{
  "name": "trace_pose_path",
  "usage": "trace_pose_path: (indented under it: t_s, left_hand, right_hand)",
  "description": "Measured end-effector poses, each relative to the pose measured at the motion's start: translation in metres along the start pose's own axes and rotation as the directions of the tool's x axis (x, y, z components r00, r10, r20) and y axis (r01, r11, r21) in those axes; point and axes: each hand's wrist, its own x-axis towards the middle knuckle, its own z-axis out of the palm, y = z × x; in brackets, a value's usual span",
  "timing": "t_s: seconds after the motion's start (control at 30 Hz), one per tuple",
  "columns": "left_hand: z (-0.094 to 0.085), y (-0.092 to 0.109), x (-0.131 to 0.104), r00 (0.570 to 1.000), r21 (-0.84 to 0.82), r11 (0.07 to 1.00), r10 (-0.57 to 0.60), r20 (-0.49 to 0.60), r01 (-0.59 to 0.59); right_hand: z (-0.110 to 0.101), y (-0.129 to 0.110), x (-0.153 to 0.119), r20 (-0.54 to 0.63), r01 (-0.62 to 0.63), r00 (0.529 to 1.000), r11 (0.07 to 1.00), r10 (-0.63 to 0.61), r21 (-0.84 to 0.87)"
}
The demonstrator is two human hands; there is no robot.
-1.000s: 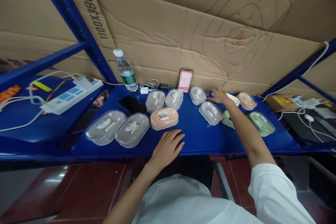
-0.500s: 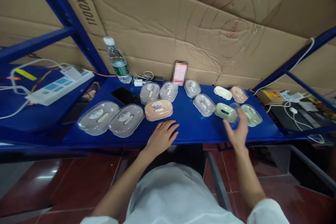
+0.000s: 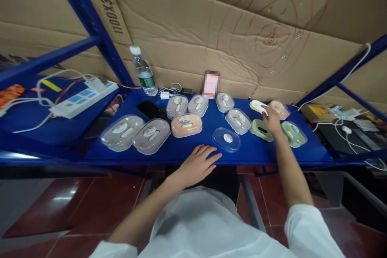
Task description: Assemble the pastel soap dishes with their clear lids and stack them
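My right hand (image 3: 272, 121) reaches over the right side of the blue table, thumb and fingers closed on the right end of a cream oval piece (image 3: 257, 106). Below that wrist sits a green oval box (image 3: 259, 130) with a dark slot, partly covered by the hand. My left hand (image 3: 202, 164) is open at the table's front edge, fingers spread, holding nothing. Just beyond its fingertips, a clear oval lid (image 3: 226, 140) with a round label lies flat. A peach box (image 3: 279, 109) and a lidded green box (image 3: 294, 134) stand right of my right hand.
Several grey lidded boxes (image 3: 151, 136) and a peach lidded box (image 3: 186, 125) stand left and centre. Behind are a water bottle (image 3: 145, 74), a black phone (image 3: 150, 109) and a propped, blurred screen (image 3: 211, 84). Cardboard (image 3: 181, 28) backs the table; blue posts (image 3: 90, 24) flank it.
The clear lid has gone from my right hand to the table near my left hand. My right hand has moved back to the cream piece. My left hand stays at the front edge.
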Motion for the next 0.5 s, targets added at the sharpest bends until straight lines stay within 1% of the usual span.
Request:
trace_pose_path:
  t_s: [0.07,0.13,0.2,0.27,0.33,0.37,0.4,0.47,0.5]
  left_hand:
    - [0.001,-0.003,0.011,0.999,0.028,0.999,0.022,-0.035,-0.021]
    - [0.006,-0.007,0.021,0.999,0.073,0.997,0.013,-0.047,-0.009]
    - [0.01,-0.008,0.023,0.999,0.122,0.992,-0.019,-0.042,0.024]
    - [0.011,-0.007,0.014,0.999,0.156,0.987,-0.039,-0.034,0.044]
    - [0.006,-0.005,-0.001,0.998,0.179,0.982,-0.046,-0.033,0.051]
    - [0.003,-0.005,-0.009,0.998,0.187,0.981,-0.053,-0.037,0.059]
    - [-0.001,-0.004,-0.017,0.997,0.191,0.979,-0.064,-0.047,0.072]
    - [-0.005,-0.006,-0.03,0.992,0.188,0.976,-0.095,-0.084,0.109]
    - [-0.005,-0.008,-0.034,0.988,0.184,0.974,-0.114,-0.106,0.132]
  right_hand:
    - [0.001,0.024,0.033,0.063,-0.062,0.996,0.997,0.064,-0.036]
    - [0.007,0.036,0.053,0.126,-0.098,0.986,0.993,0.106,-0.069]
    - [0.014,0.041,0.063,0.169,-0.11,0.978,0.99,0.124,-0.093]
    - [0.016,0.043,0.065,0.183,-0.113,0.974,0.988,0.131,-0.107]
    - [0.01,0.042,0.057,0.165,-0.117,0.977,0.987,0.134,-0.112]
    - [0.005,0.039,0.049,0.147,-0.119,0.98,0.986,0.136,-0.114]
    - [-0.002,0.032,0.036,0.104,-0.12,0.986,0.986,0.131,-0.112]
    - [-0.017,0.007,-0.002,-0.031,-0.098,0.995,0.99,0.096,-0.099]
    - [-0.023,-0.011,-0.027,-0.204,-0.054,0.978,0.996,0.039,-0.068]
